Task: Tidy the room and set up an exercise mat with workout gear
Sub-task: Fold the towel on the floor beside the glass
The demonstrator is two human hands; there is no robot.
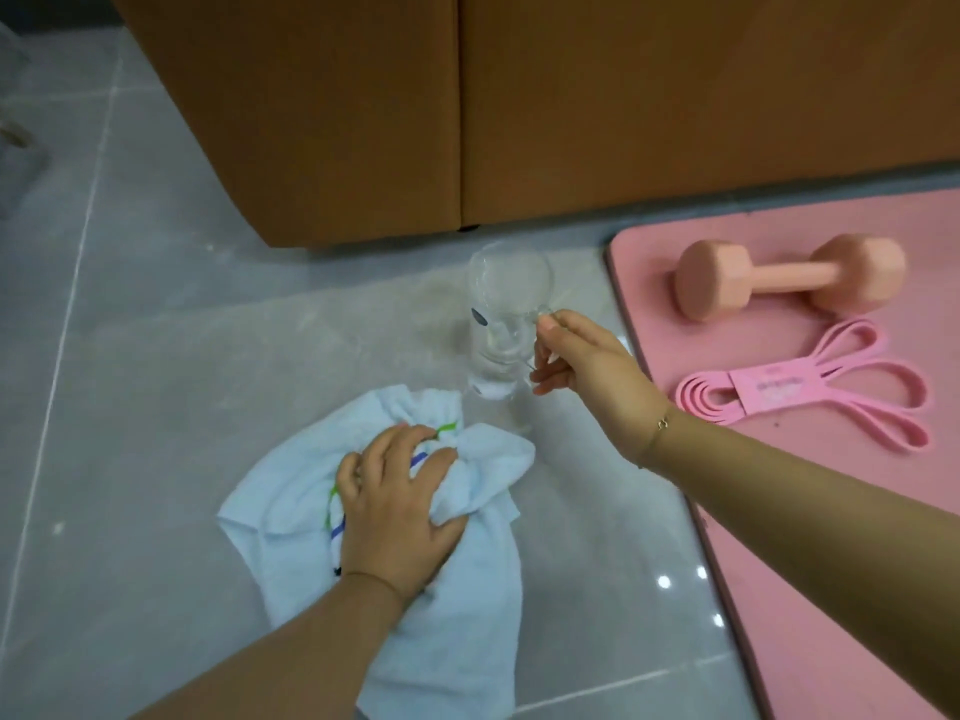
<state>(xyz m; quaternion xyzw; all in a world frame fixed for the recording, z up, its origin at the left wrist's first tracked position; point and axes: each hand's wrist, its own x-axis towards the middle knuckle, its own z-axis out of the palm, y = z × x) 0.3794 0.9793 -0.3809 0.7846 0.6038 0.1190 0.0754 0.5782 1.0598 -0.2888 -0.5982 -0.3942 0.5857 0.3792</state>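
Left hand (400,506) clenches the pale blue towel (441,615) at lower centre; right hand (587,366) grasps the clear glass mug (498,314) by its handle, mid-frame.

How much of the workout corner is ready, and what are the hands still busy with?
Looks done: the pink mat is laid out, with the dumbbell and resistance band on it. In hand: the left hand bunches the towel on the floor, while the right hand holds the glass mug by its handle. Left: placing both.
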